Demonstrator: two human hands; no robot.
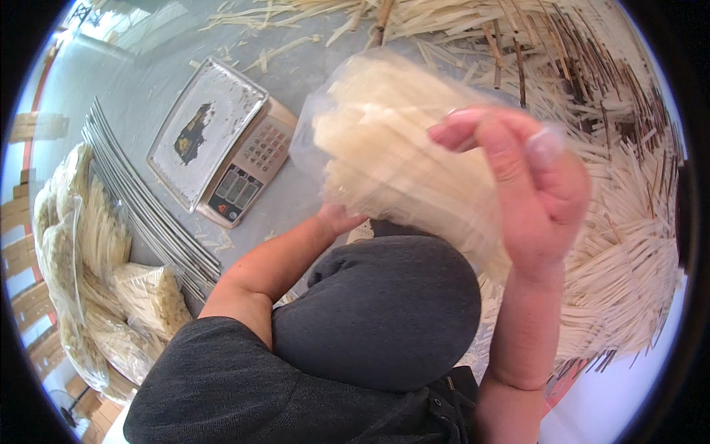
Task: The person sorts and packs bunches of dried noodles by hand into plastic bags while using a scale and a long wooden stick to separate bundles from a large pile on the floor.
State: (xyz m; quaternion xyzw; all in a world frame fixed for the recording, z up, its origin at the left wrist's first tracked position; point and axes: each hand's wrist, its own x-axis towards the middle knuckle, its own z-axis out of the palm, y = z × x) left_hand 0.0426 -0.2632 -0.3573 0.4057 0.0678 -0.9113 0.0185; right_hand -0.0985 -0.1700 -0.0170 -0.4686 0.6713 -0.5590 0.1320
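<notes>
A clear plastic bag (410,144) packed with pale flat strips, which look like dried noodles, is tilted above my lap and slightly blurred. My left hand (339,218) grips it at its lower left edge, the fingers partly hidden by the bag. My right hand (527,177) is raised over the bag's right end with its fingers curled. A small translucent patch shows at one fingertip; whether it is plastic or tape is unclear. I cannot tell whether this hand pinches the bag's film.
A digital scale (208,133) with a worn metal pan stands left of the bag. Thin metal rods (150,205) lie beside filled plastic bags (150,299) at the left. Loose pale strips (615,238) and brown sticks (582,66) are heaped at the right and far side.
</notes>
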